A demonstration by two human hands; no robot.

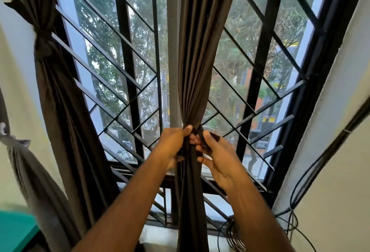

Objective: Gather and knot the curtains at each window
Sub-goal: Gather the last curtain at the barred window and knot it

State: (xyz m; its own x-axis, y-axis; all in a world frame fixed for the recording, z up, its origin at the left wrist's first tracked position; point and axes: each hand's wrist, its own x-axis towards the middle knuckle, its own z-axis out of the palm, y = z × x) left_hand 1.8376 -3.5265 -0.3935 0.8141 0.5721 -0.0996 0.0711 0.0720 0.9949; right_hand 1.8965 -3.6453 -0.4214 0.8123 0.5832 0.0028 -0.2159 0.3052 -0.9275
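Head view at a barred window. The centre curtain (192,71), dark brown, hangs in front of the window grille (128,83) and is drawn into a narrow bunch at mid-height, where both hands meet it. The left hand (174,141) wraps the gathered cloth from the left, thumb pressed over the top of the bunch; its grip is closed round the curtain. The right hand (215,151) approaches from the right, and its fingers (197,141) pinch a fold or loose tail of the same cloth just beside the left thumb; whether a loop has yet been formed cannot be told, since the hands cover that spot. Below the hands the curtain falls straight to the sill. At far left a second curtain (58,91) already carries a knot (43,41) high against the wall. Black cables (300,187) trail down the right wall and coil near the sill.

Judged stage: gathering is complete and the knot is being started. Risks from here: if the left grip slackens while the right hand threads the tail, the pleats would spread and the bunch would have to be regathered; smooth, heavy cloth may let a loosely pulled knot slide down or open; a hard downward pull could strain the hanging at the top, which is out of view
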